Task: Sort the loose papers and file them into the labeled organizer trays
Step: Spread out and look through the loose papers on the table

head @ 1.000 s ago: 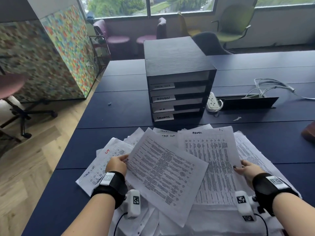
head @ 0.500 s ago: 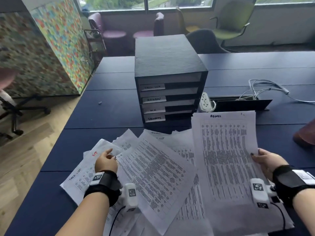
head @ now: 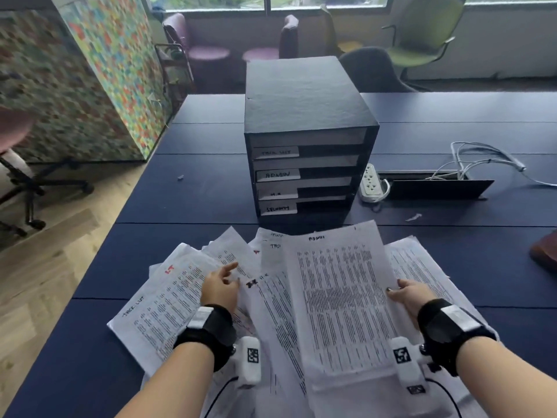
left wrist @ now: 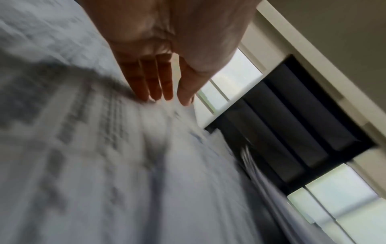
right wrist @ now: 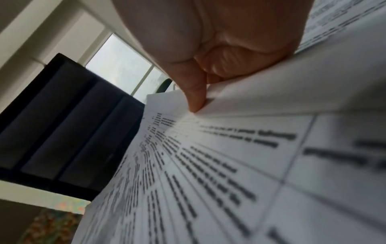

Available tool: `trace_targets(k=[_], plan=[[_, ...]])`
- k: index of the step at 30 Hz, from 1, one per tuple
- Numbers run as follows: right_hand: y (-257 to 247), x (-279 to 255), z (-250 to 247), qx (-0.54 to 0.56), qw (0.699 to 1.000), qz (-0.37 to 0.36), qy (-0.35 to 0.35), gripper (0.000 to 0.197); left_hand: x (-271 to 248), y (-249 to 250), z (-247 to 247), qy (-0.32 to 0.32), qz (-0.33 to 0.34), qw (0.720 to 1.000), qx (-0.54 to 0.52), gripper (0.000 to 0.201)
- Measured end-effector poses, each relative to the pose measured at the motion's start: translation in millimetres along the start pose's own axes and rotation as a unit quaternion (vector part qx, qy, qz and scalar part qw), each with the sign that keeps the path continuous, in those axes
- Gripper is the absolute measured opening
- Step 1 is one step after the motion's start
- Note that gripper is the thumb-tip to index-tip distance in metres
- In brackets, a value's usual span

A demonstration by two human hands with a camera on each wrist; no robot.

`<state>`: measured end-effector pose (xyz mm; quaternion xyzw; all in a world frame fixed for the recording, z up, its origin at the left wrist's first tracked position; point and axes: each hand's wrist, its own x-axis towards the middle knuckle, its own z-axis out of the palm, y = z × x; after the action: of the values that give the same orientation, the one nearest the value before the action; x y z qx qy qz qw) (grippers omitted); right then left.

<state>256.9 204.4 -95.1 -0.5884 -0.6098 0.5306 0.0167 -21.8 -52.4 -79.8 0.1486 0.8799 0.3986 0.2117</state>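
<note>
I see a printed sheet headed ADMIN (head: 340, 300) pinched at its right edge between my right thumb and fingers (right wrist: 196, 92), atop fanned loose papers (head: 168, 297); beyond my fingertips stands the black four-tray organizer (head: 307, 140).

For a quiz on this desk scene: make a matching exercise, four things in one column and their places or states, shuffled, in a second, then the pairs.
Things
1. right hand
2. left hand
3. power strip
4. organizer

Places or states
A. lies to the right of the organizer's base
B. pinches the sheet headed ADMIN
C. stands behind the spread papers
D. fingers straight, over the papers

Pairs: 1-B, 2-D, 3-A, 4-C
</note>
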Motion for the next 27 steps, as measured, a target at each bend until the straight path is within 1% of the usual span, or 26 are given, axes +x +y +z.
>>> trace_targets(k=[2, 4, 5, 7, 8, 11, 13, 14, 16, 17, 18, 19, 21, 23, 25, 27], plan=[[3, -2, 5, -0.034, 0.999, -0.004, 0.029, 0.024, 9, -20, -18, 0.048, -0.046, 0.996, 0.063, 0.035], [1, -4, 7, -0.045, 0.999, -0.005, 0.018, 0.019, 13, -37, -39, 0.102, -0.118, 0.984, 0.089, 0.036], [0, -5, 6, -0.042, 0.999, -0.002, 0.009, 0.020, 12, -44, -51, 0.131, -0.152, 0.976, 0.083, 0.034], [-1, -3, 6, -0.027, 1.000, 0.008, -0.001, 0.030, 10, -60, -69, 0.184, -0.216, 0.957, 0.062, 0.032], [-1, -3, 6, -0.036, 0.999, 0.006, -0.003, 0.031, 8, -69, -77, 0.204, -0.241, 0.947, 0.054, 0.036], [-1, -6, 6, -0.056, 0.998, -0.003, 0.011, 0.021, 4, -90, -95, 0.255, -0.303, 0.918, 0.007, 0.048], [0, -7, 6, -0.053, 0.998, -0.008, 0.010, 0.022, 3, -95, -105, 0.262, -0.324, 0.909, -0.019, 0.060], [2, -4, 6, -0.044, 0.999, -0.013, 0.012, 0.025, 4, -95, -109, 0.264, -0.322, 0.908, -0.040, 0.065], [4, -4, 7, -0.041, 0.999, -0.011, 0.010, 0.034, 7, -95, -112, 0.261, -0.314, 0.907, -0.099, 0.069], [4, -4, 8, -0.036, 0.999, -0.013, 0.014, 0.032, 9, -93, -112, 0.262, -0.313, 0.903, -0.134, 0.068], [3, -8, 8, -0.038, 0.999, -0.020, 0.017, 0.027, 12, -91, -113, 0.261, -0.311, 0.899, -0.165, 0.065], [4, -8, 9, -0.034, 0.999, -0.024, 0.024, 0.021, 15, -89, -112, 0.255, -0.302, 0.900, -0.184, 0.058], [6, -8, 9, -0.021, 0.999, -0.034, 0.031, 0.021, 16, -84, -109, 0.212, -0.273, 0.922, -0.172, 0.042], [7, -8, 10, -0.008, 0.998, -0.040, 0.039, 0.023, 15, -76, -105, 0.186, -0.234, 0.945, -0.134, 0.039], [10, -8, 11, -0.016, 0.998, -0.040, 0.044, 0.023, 13, -69, -102, 0.187, -0.183, 0.958, -0.114, 0.034], [14, -7, 10, -0.018, 0.998, -0.041, 0.047, 0.023, 12, -61, -103, 0.203, -0.126, 0.964, -0.116, 0.025]])
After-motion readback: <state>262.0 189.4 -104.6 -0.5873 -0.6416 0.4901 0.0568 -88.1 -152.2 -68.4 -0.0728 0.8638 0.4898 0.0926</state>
